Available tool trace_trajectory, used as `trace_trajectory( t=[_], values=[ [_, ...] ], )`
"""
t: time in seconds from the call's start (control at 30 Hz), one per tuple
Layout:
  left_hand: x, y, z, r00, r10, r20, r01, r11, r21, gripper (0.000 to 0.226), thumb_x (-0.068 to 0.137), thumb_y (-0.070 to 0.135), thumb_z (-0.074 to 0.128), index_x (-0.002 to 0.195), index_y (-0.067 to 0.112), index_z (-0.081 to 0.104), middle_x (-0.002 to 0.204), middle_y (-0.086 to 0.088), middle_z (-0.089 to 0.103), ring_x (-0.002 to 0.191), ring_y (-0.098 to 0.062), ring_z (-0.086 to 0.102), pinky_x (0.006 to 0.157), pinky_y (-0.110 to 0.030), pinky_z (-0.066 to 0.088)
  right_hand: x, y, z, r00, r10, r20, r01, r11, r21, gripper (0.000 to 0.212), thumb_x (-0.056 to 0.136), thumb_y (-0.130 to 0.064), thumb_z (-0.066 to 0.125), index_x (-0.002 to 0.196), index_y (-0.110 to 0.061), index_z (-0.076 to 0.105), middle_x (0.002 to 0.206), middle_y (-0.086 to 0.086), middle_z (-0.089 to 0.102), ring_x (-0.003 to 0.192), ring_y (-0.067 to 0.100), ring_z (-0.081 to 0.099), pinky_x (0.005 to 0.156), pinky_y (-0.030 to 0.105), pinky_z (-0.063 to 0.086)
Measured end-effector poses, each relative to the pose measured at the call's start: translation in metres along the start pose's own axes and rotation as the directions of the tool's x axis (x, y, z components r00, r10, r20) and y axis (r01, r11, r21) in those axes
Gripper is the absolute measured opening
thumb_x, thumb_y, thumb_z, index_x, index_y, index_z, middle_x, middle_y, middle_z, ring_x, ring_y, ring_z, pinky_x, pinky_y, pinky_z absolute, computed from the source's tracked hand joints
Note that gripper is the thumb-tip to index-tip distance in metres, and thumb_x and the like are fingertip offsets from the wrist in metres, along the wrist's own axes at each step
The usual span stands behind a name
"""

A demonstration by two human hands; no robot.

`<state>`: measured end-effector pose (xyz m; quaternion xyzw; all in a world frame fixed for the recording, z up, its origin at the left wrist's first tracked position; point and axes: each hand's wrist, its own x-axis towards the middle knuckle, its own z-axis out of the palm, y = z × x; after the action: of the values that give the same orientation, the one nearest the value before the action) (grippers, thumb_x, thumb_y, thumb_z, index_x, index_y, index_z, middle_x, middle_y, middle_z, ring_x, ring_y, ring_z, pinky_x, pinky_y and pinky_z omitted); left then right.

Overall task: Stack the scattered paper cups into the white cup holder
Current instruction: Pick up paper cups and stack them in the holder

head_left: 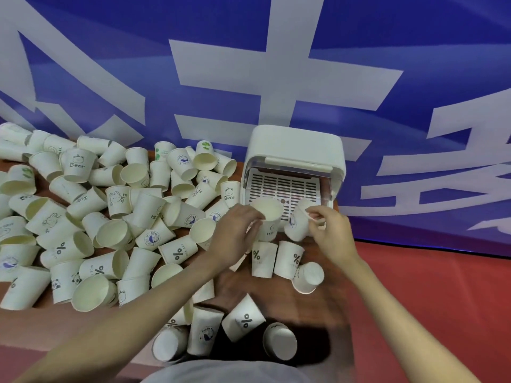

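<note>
In the head view, the left hand (237,230) grips an upright cup (267,217) by its side, the open mouth facing up, just in front of the white cup holder (296,150). I think it is held upright like this so that another cup can go into it. The right hand (329,230) pinches the rim of a tilted cup (297,225) between thumb and fingers, just right of the upright one; the tilt seems to prepare it for nesting, though I cannot tell if the two cups touch.

The holder stands at the far side of the wooden table (276,297), against the blue banner (110,64), with its front open toward the person and a slotted tray (284,186) showing inside. No cups are seen in it, so the task looks to be at its beginning.

The scattered cups (91,214) lie in a big heap on the left, most on their sides. Some more (246,322) lie near the person, and two upside-down ones (276,259) stand just under the hands
</note>
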<state>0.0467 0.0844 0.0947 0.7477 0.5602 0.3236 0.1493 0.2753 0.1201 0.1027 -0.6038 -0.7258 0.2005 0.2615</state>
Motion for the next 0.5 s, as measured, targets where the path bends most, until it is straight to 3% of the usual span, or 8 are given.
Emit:
trace_trajectory(
  t=[0.17,0.33,0.5],
  values=[
    [0.058,-0.003,0.032,1.0,-0.015,0.012,0.014,0.994,0.105,0.009,0.086,0.01,0.062,0.09,0.01,0.07,0.091,-0.004,0.068,0.09,-0.024,0.059,0.072,-0.037,0.05,0.031,0.027,0.008,0.994,-0.053,-0.092,0.04,0.989,-0.139,0.025,0.079,0.004,0.064,0.101,-0.007,0.07,0.095,0.007,0.071,0.087,0.026,0.064,0.084,0.041,0.05],
    [0.077,-0.019,0.064,0.986,-0.154,0.066,0.142,0.978,0.153,0.014,0.088,0.011,0.059,0.093,0.009,0.072,0.098,-0.007,0.069,0.097,-0.025,0.059,0.077,-0.038,0.051,0.046,0.05,0.032,0.998,-0.052,-0.022,0.046,0.978,-0.205,0.025,0.077,0.006,0.064,0.095,-0.008,0.073,0.088,0.005,0.071,0.083,0.025,0.064,0.085,0.037,0.044],
    [0.074,-0.029,0.085,0.973,-0.19,0.131,0.167,0.971,0.172,0.015,0.086,0.007,0.06,0.091,0.007,0.073,0.095,-0.011,0.07,0.094,-0.028,0.061,0.077,-0.036,0.051,0.052,0.062,0.053,0.999,0.016,0.039,-0.009,0.982,-0.19,0.023,0.08,0.005,0.062,0.096,-0.009,0.072,0.091,0.004,0.07,0.088,0.023,0.063,0.09,0.035,0.044]
  ],
)
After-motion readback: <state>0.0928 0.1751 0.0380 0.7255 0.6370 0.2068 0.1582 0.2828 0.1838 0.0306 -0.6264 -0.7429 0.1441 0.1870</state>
